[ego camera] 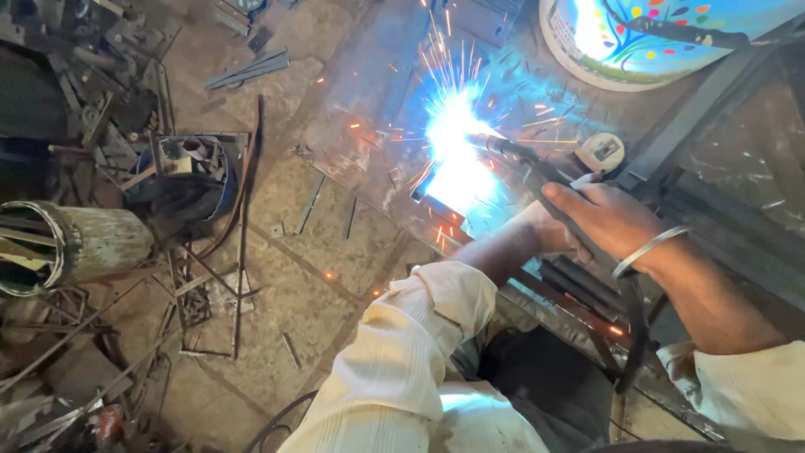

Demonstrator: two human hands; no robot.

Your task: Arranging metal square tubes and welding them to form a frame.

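Observation:
My right hand (608, 220), with a metal bangle on the wrist, is shut on a black welding electrode holder (537, 172). Its tip meets a metal frame (436, 210) on the floor in a bright blue-white arc (453, 138) that throws sparks. A black cable (633, 327) hangs from the holder past my wrist. My left forearm (503, 247), in a rolled cream sleeve, reaches under the right hand; the left hand itself is mostly hidden behind the right one, near dark metal bars (574, 285).
Scrap metal strips and rods (243, 71) litter the stone floor. A rusty tin (189, 172) and a cylinder on its side (75, 243) stand at the left. A painted bucket (637, 42) sits at the top right, and a small round spool (604, 151) lies near the holder.

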